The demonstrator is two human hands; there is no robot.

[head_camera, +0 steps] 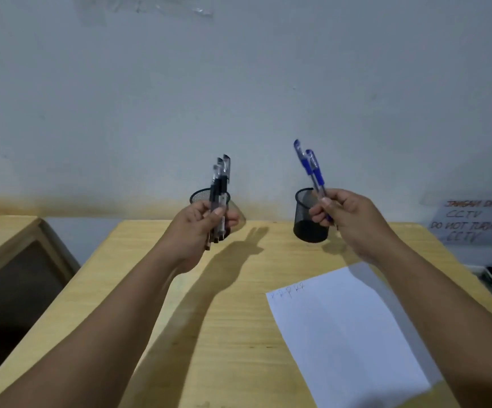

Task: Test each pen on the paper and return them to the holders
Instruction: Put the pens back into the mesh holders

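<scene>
My left hand [202, 225] grips a bunch of three black-capped pens [220, 184], caps up, raised in front of the left black mesh holder [199, 195], which it mostly hides. My right hand [344, 216] holds two blue-capped pens [312, 169], caps up and tilted left, just above and beside the right black mesh holder [308, 223]. A white sheet of paper [347, 334] lies on the wooden table [238, 334] at the right, with a few small pen scribbles near its top left corner.
The table stands against a pale wall. A second wooden piece of furniture [12, 251] sits to the left across a gap. A handwritten CCTV notice [474, 220] hangs at the right, with dark cables below it.
</scene>
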